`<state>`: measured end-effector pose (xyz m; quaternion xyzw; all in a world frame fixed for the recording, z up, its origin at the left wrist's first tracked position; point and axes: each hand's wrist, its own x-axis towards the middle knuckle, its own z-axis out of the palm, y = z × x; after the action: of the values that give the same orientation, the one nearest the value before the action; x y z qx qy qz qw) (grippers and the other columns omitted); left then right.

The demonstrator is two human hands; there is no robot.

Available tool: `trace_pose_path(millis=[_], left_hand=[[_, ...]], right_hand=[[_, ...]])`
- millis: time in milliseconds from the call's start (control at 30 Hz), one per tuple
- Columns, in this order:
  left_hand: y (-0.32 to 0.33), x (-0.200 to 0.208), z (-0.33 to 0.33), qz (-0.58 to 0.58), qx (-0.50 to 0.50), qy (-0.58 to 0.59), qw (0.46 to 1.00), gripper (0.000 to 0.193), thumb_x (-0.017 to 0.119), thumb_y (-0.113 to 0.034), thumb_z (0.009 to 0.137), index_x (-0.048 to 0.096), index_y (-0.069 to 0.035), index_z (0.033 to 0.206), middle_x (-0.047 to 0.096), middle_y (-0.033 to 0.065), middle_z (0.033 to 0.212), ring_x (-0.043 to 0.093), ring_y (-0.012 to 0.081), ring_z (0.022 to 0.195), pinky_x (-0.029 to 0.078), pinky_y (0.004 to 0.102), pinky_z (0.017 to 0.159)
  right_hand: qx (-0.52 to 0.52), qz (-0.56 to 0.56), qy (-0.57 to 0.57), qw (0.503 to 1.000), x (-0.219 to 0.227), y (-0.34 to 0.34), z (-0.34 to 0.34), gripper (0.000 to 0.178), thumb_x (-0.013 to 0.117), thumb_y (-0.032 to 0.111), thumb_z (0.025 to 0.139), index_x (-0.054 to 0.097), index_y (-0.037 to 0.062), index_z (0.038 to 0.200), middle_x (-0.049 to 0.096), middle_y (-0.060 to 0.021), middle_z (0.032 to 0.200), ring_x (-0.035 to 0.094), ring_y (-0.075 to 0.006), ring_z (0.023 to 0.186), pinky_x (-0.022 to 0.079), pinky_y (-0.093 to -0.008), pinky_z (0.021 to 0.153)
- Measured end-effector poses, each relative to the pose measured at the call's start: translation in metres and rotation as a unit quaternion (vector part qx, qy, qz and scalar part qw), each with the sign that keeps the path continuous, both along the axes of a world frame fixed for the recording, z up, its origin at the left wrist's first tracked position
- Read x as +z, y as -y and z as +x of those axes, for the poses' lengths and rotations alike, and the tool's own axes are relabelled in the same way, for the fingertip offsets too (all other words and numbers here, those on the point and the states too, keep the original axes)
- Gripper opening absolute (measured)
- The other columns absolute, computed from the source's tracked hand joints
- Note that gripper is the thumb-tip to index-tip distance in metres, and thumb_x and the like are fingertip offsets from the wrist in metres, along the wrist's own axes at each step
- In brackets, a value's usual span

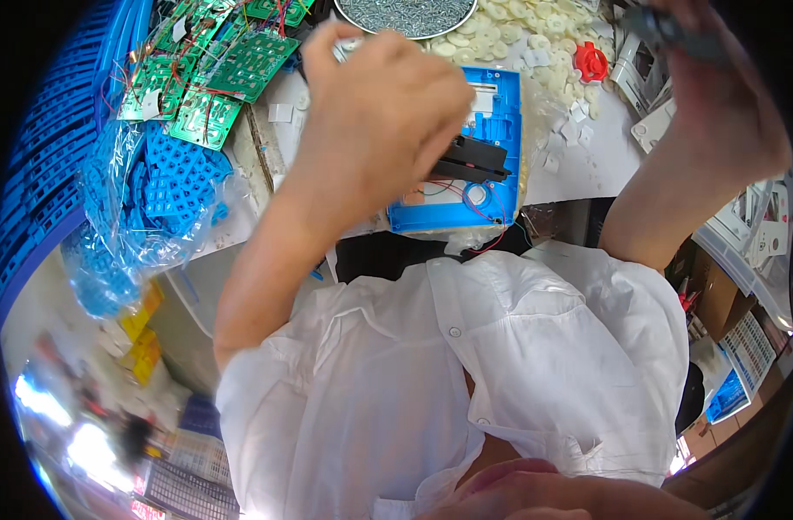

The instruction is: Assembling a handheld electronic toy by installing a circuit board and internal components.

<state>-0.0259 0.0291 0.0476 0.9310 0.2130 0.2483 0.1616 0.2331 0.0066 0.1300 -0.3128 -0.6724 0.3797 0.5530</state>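
Observation:
My left hand [388, 113] is raised over the worktop near the rim of a round metal dish of small screws [405, 16]. Its fingers are curled in a pinch; what they hold, if anything, I cannot make out. Partly behind this hand lies a blue plastic housing [507, 121], open side up. Inside it are a black plastic part [479, 160], thin wires and a round white piece [476, 194]. At the upper right my right arm [665, 186] reaches up to the picture's edge. A dark, blurred object [673, 33] lies across its far end, and the fingers there are not clear.
Green circuit boards [240, 69] with wires are heaped at the left, above a clear bag of blue plastic parts [175, 186]. Pale round plastic pieces [543, 22] spread over the far side, with a red knob-like part [591, 61] among them. White panels [643, 78] stand at right.

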Motion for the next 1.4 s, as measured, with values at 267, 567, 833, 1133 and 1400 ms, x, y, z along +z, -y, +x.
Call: trace_pose_path(millis=[267,567,833,1133,1400], left_hand=[[0.036,-0.025,-0.005,-0.150,0.032,0.124,0.980,0.012,0.078,-0.012,0.082,0.074,-0.017,0.092,0.074,-0.0046,0.092,0.064,0.0171,0.088,0.033,0.0452,0.097],[0.036,-0.030,-0.004,-0.146,0.045,0.165,0.974,0.013,0.082,-0.013,0.077,0.073,-0.017,0.087,0.074,-0.0044,0.090,0.064,0.0168,0.085,0.032,0.0464,0.096],[0.036,-0.035,-0.005,-0.056,0.058,0.148,0.986,0.023,0.086,-0.018,0.072,0.070,-0.017,0.089,0.072,-0.0054,0.090,0.064,0.0172,0.088,0.031,0.0481,0.098],[0.042,-0.042,-0.034,-0.108,0.085,0.048,0.989,0.050,0.088,-0.032,0.068,0.067,-0.017,0.110,0.068,-0.0036,0.110,0.061,0.0216,0.104,0.029,0.0489,0.101],[0.046,-0.055,-0.032,-0.079,0.084,0.079,0.990,0.049,0.089,-0.036,0.066,0.069,-0.018,0.106,0.066,-0.0045,0.102,0.060,0.0187,0.099,0.029,0.0521,0.101]], right_hand=[[0.260,-0.061,-0.115,0.957,-0.036,0.029,-0.030,0.055,0.062,0.044,0.101,0.042,0.0201,0.147,0.055,0.0076,0.079,0.053,-0.0099,0.074,0.043,-0.0274,0.064],[0.246,-0.081,-0.070,0.963,-0.029,0.036,-0.040,0.048,0.063,0.045,0.102,0.046,0.0202,0.138,0.058,0.0062,0.081,0.054,-0.0094,0.070,0.046,-0.0276,0.063],[0.217,-0.075,-0.074,0.970,-0.032,0.038,-0.049,0.049,0.066,0.046,0.100,0.047,0.0182,0.136,0.057,0.0051,0.077,0.053,-0.0105,0.065,0.044,-0.0291,0.059],[0.151,-0.079,-0.119,0.978,-0.054,0.033,-0.074,0.043,0.069,0.035,0.099,0.051,0.0094,0.128,0.053,0.0017,0.066,0.052,-0.0129,0.061,0.041,-0.0292,0.054],[0.123,-0.079,-0.094,0.985,-0.066,0.040,-0.078,0.038,0.070,0.035,0.099,0.052,0.0082,0.118,0.052,0.0008,0.064,0.050,-0.0124,0.058,0.040,-0.0285,0.051]])
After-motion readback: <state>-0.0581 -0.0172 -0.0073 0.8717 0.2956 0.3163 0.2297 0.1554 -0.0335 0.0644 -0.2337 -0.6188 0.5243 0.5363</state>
